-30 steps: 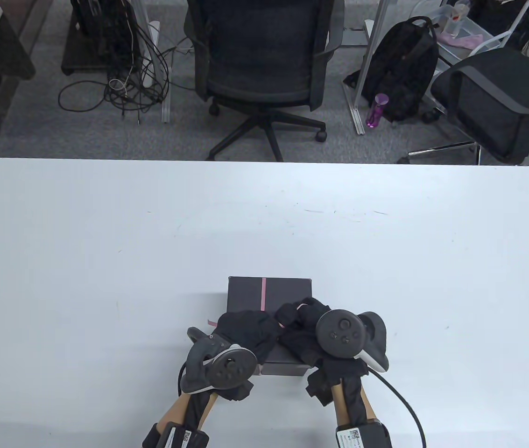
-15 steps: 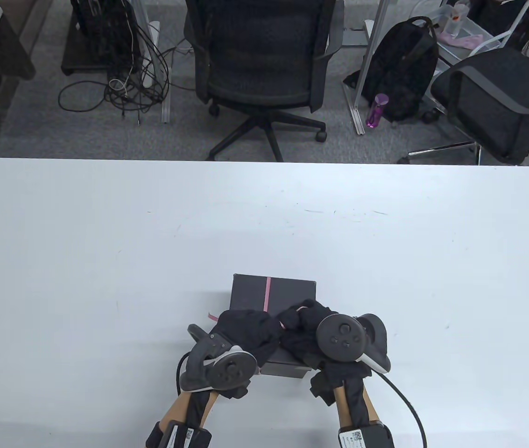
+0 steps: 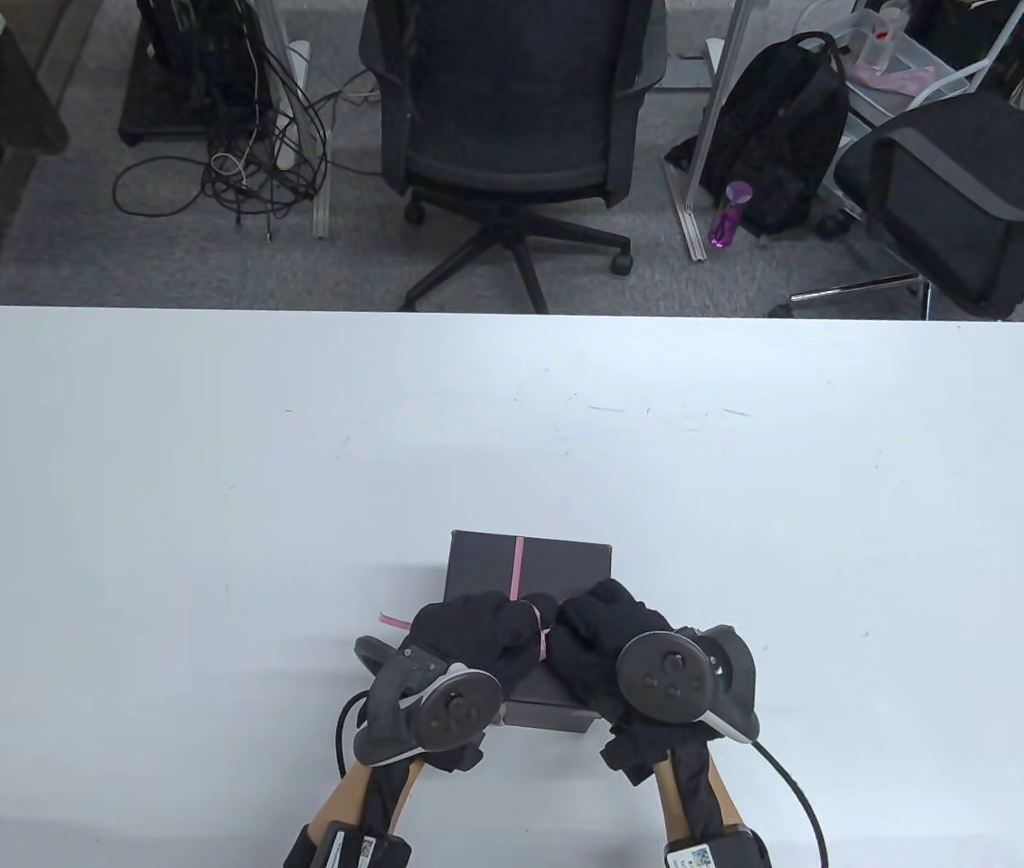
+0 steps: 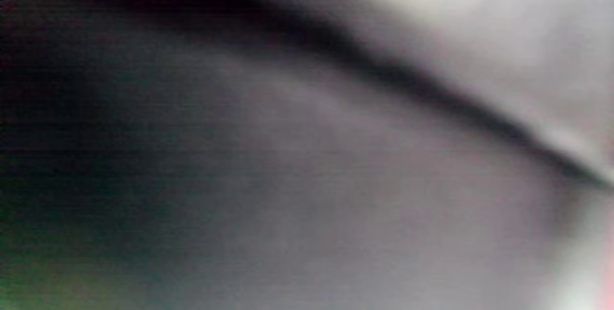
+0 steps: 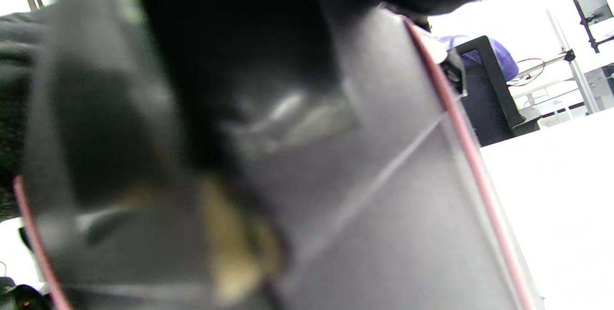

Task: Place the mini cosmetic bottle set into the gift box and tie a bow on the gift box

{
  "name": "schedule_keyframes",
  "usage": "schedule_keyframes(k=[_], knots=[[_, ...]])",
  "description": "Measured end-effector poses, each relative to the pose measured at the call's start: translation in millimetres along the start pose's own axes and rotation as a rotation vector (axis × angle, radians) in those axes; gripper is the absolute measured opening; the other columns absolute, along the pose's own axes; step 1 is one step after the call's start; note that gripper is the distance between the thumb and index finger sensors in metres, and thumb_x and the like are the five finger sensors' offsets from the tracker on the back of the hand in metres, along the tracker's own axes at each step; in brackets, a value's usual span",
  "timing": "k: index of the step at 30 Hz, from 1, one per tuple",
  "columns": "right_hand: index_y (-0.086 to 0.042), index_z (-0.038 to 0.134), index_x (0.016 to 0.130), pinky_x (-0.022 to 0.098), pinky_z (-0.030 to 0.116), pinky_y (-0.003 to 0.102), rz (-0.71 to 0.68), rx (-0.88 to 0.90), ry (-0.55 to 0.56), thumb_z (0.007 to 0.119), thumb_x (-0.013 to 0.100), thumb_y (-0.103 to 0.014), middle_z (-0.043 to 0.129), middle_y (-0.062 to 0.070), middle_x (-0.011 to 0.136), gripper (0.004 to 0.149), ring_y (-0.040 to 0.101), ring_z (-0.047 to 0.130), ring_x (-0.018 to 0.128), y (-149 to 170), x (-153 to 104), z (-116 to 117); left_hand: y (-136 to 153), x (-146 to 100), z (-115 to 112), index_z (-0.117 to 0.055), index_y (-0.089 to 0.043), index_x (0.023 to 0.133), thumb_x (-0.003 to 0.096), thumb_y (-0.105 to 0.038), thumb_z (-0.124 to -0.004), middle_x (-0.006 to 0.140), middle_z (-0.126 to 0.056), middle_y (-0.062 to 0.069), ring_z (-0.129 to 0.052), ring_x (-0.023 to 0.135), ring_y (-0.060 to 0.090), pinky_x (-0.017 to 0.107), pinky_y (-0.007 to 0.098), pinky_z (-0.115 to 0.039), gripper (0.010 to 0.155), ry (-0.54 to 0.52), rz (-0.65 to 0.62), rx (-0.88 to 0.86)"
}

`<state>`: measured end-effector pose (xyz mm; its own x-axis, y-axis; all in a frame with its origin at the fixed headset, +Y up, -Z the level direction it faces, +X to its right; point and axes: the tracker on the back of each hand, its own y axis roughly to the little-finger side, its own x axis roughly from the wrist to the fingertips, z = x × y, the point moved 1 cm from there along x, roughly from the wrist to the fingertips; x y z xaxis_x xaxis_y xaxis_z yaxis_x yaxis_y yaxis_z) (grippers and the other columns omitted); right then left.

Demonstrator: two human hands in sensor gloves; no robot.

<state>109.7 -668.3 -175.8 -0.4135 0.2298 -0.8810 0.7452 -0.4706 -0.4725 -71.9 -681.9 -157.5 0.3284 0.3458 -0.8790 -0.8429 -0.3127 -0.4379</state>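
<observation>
A dark grey gift box (image 3: 557, 562) sits closed near the table's front edge, with a thin pink ribbon (image 3: 518, 567) running over its lid. Both gloved hands lie on top of the box, fingers curled and meeting at the ribbon. My left hand (image 3: 484, 626) pinches the ribbon where a pink loop (image 3: 540, 626) shows between the hands. A loose ribbon end (image 3: 392, 620) sticks out to the left. My right hand (image 3: 597, 624) curls right beside it. The right wrist view is filled by the box (image 5: 393, 195) and ribbon (image 5: 460, 132) close up. No bottles are visible.
The white table (image 3: 204, 470) spreads wide around the box. Beyond its far edge stand two office chairs (image 3: 512, 108), a black backpack (image 3: 783, 136) and a tangle of cables (image 3: 240, 154) on the floor. The left wrist view is a blur.
Both hands have drawn closer together over the box's middle, and the right hand's fingers have curled down. The loose ribbon end at the left has shifted slightly leftward.
</observation>
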Motion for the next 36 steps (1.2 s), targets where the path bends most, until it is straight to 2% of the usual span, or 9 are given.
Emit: schedule_keyframes(k=[4,8,16,22,24,26,29,32,36], knots=[[-0.004,0.089,0.073,0.027,0.083,0.034,-0.019,-0.030,-0.006,0.073,0.057,-0.032,0.082,0.016,0.068,0.036,0.014,0.086,0.034,-11,-1,-2,6,0,4,-0.074,-0.045,0.091,0.0522,-0.052,-0.078,0.064,-0.087,-0.010,-0.085,0.036,0.005,0.033,0.025,-0.077,0.040,0.083,0.005,-0.084],[-0.003,0.088,0.075,0.031,0.082,0.038,-0.030,-0.044,-0.002,0.073,0.057,-0.031,0.079,0.018,0.075,0.036,0.019,0.087,0.041,-16,-1,-2,11,1,7,-0.074,-0.044,0.092,0.0533,-0.050,-0.078,0.068,-0.087,-0.009,-0.087,0.039,0.005,0.035,0.025,-0.078,0.040,0.113,0.005,-0.147],[-0.004,0.088,0.076,0.035,0.081,0.044,-0.053,-0.058,-0.011,0.073,0.058,-0.031,0.072,0.024,0.089,0.036,0.028,0.086,0.058,-21,-2,-1,12,1,9,-0.070,-0.039,0.096,0.0574,-0.045,-0.072,0.077,-0.084,-0.006,-0.088,0.048,0.008,0.041,0.027,-0.079,0.039,0.194,-0.013,-0.167],[-0.004,0.087,0.076,0.035,0.081,0.045,-0.062,-0.084,-0.005,0.073,0.058,-0.031,0.070,0.026,0.096,0.036,0.032,0.087,0.062,-24,-3,0,10,0,10,-0.068,-0.036,0.097,0.0592,-0.043,-0.069,0.082,-0.082,-0.004,-0.088,0.053,0.010,0.045,0.029,-0.080,0.038,0.235,-0.022,-0.155],[-0.002,0.086,0.075,0.035,0.082,0.045,-0.059,-0.096,0.002,0.073,0.057,-0.030,0.070,0.026,0.096,0.036,0.033,0.086,0.065,-24,-3,0,13,-1,12,-0.068,-0.035,0.094,0.0612,-0.048,-0.064,0.091,-0.080,-0.001,-0.089,0.058,0.014,0.049,0.031,-0.080,0.036,0.237,-0.039,-0.203],[-0.003,0.086,0.075,0.036,0.082,0.043,-0.064,-0.111,0.007,0.072,0.057,-0.031,0.070,0.024,0.096,0.036,0.032,0.086,0.066,-21,-3,0,19,-3,13,-0.074,-0.031,0.090,0.0608,-0.051,-0.064,0.094,-0.080,0.001,-0.090,0.061,0.019,0.050,0.034,-0.080,0.036,0.224,-0.001,-0.329],[-0.003,0.086,0.074,0.035,0.082,0.043,-0.057,-0.080,0.022,0.073,0.057,-0.031,0.071,0.025,0.096,0.036,0.032,0.086,0.066,-19,-4,-1,24,-5,14,-0.075,-0.032,0.087,0.0610,-0.051,-0.065,0.096,-0.079,0.003,-0.092,0.064,0.019,0.051,0.033,-0.081,0.034,0.193,0.005,-0.367],[-0.003,0.087,0.076,0.044,0.081,0.050,-0.051,-0.103,0.049,0.074,0.057,-0.032,0.070,0.027,0.097,0.037,0.036,0.085,0.069,-20,-6,-6,27,-7,19,-0.074,-0.034,0.091,0.0612,-0.050,-0.066,0.104,-0.075,0.006,-0.092,0.074,0.023,0.055,0.035,-0.082,0.035,0.190,0.044,-0.394],[-0.004,0.088,0.079,0.055,0.068,0.069,-0.037,-0.140,0.096,0.076,0.057,-0.032,0.065,0.030,0.102,0.038,0.046,0.079,0.080,-25,-10,-16,30,-10,30,-0.076,-0.036,0.092,0.0605,-0.050,-0.068,0.111,-0.069,0.010,-0.088,0.087,0.031,0.063,0.048,-0.078,0.036,0.156,0.082,-0.333]])
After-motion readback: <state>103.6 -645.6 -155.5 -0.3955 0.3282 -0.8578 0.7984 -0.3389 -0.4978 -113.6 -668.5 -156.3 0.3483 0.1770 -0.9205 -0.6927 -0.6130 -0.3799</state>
